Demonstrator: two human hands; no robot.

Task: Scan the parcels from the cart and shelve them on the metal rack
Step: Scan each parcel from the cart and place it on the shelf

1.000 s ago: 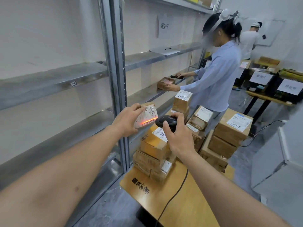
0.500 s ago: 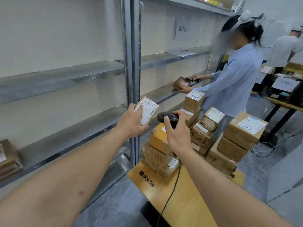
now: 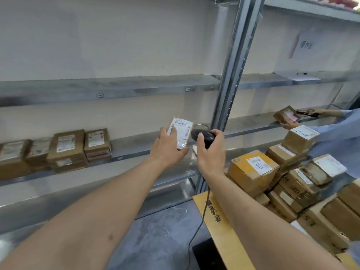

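Shelved: four parcel stacks (image 3: 78, 149) sit on the rack shelf (image 3: 136, 147), left.
In hand: left hand (image 3: 167, 151) grips a small parcel (image 3: 181, 134) before that shelf; right hand (image 3: 211, 152) holds the scanner (image 3: 202, 136).
Left: many boxes (image 3: 292, 172) on the cart (image 3: 224, 227).
Obstacle: rack upright (image 3: 231, 75), another worker's sleeve (image 3: 339, 129) nearby.

A single wide-angle view from the person's head looks forward and slightly down, along both bare forearms, squarely at the metal rack (image 3: 109, 90) close ahead. The cart (image 3: 218, 221) sits near at lower right. Straight lines bow toward the edges, and there is no second view
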